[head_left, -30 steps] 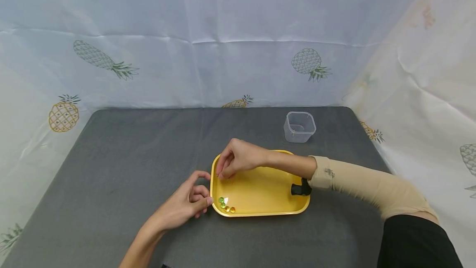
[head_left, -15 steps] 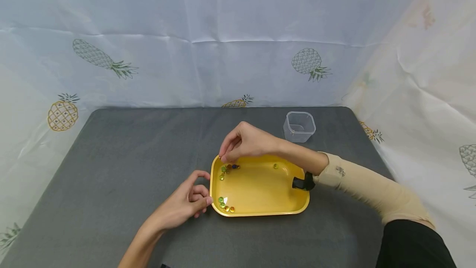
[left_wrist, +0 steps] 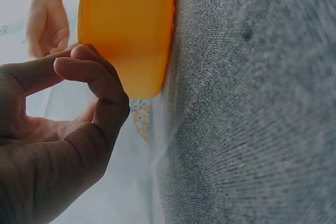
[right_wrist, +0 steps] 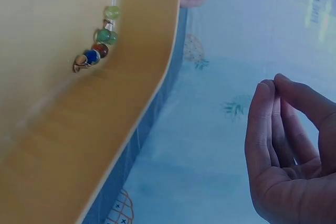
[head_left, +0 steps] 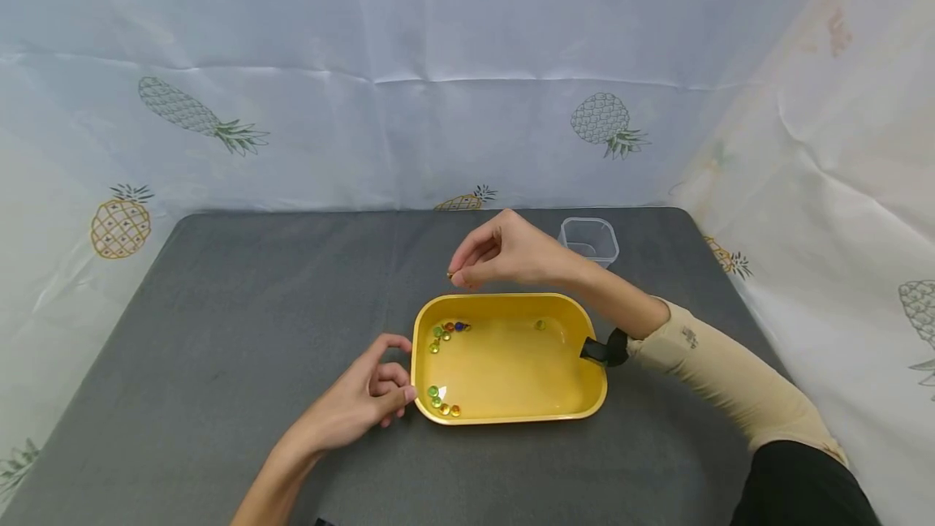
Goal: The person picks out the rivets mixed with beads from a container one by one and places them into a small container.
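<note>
My right hand (head_left: 504, 254) is above the table just behind the yellow tray (head_left: 511, 364). Its thumb and fingertips pinch a small brownish marble (head_left: 450, 275), barely visible in the head view and hidden by the fingers in the right wrist view. My left hand (head_left: 368, 388) rests at the tray's left side, loosely bent index finger and thumb tip touching the rim. Inside the tray, several coloured marbles (right_wrist: 102, 51), green, brown and blue, cluster in the back left corner. Green and orange marbles (head_left: 445, 409) lie in the front left corner, and one yellowish marble (head_left: 540, 325) sits near the back right.
Behind the tray, toward the right, stands a clear plastic container (head_left: 590, 238), partly covered by my right hand in the head view. Grey cloth (head_left: 277, 299) covers the table. A pineapple-print curtain (head_left: 409, 128) hangs along the back and sides.
My right hand has risen from the tray's back left corner and moved back and rightward past the rim, uncovering the marbles there. The left hand stays in place.
</note>
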Tool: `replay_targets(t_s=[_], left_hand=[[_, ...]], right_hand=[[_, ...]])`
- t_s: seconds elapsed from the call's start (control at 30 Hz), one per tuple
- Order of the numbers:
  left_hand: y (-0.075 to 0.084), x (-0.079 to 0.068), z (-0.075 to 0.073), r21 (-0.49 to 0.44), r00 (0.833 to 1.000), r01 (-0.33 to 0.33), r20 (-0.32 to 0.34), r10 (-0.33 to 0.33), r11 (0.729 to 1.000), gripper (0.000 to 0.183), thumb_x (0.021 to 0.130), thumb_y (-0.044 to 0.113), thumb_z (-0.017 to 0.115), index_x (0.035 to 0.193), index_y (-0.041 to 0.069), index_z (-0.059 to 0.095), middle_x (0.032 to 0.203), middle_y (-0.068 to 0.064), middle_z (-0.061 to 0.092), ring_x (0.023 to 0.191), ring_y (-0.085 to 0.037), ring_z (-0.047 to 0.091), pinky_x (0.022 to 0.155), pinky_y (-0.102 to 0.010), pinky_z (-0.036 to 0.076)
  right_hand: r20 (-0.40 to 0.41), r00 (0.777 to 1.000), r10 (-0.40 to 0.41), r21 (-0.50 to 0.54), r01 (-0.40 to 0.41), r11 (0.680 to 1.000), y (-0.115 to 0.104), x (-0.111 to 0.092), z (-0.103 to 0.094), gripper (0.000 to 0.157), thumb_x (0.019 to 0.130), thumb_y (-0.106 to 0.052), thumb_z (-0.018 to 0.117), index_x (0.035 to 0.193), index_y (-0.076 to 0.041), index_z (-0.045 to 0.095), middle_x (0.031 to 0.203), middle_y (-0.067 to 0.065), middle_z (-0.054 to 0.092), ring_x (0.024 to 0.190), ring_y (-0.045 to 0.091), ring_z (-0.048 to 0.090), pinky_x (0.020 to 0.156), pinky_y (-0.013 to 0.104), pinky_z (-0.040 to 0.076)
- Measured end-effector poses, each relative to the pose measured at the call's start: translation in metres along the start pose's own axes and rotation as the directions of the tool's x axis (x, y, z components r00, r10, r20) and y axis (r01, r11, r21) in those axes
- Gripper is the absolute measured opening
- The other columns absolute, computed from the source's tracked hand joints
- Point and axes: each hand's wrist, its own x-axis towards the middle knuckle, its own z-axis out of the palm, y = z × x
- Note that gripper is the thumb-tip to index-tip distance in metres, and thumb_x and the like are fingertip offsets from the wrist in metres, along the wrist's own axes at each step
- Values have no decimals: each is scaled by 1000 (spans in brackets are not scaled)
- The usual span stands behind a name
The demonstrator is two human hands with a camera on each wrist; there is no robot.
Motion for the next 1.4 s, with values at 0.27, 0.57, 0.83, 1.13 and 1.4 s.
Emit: replay_targets(t_s=[0.27,0.57,0.83,1.13,1.4], left_hand=[[0,1,0,2,1000,13,0,-13,1000,55,106,10,66,149,3,32,96,-14,65,70,-14,58,62,-27,51],[0,1,-1,4,1000,30,-4,-30,1000,57,106,10,67,150,3,31,96,-13,65,70,-14,58,62,-28,51],[0,1,-1,3,1000,28,-4,-28,1000,57,106,10,66,150,3,31,96,-13,64,70,-14,58,61,-28,51],[0,0,-1,2,1000,27,-6,-27,1000,57,106,10,67,150,3,32,96,-13,65,70,-13,58,61,-27,51],[1,0,-1,3,1000,20,-4,-20,1000,57,105,10,67,150,3,32,96,-13,65,70,-14,58,61,-27,51]], right_hand=[[-26,1000,-13,-16,12,1000,2,-5,-11,12,94,-7,84,106,-4,83,99,10,84,89,30,82,86,42,67],[-64,998,-9,-20,8,1000,0,-14,-25,13,95,-8,83,107,-4,82,98,14,83,87,25,80,90,46,66],[-96,995,-1,-42,-3,999,1,-22,-38,14,96,-10,83,109,-4,82,100,15,83,89,24,81,90,42,66],[-136,991,-5,-65,-4,998,3,-30,-55,15,97,-9,81,110,-2,81,102,16,82,89,23,80,87,39,67],[-203,979,9,-88,-27,996,10,-41,-72,17,98,-9,80,112,-1,81,100,5,83,91,22,82,87,35,66]])
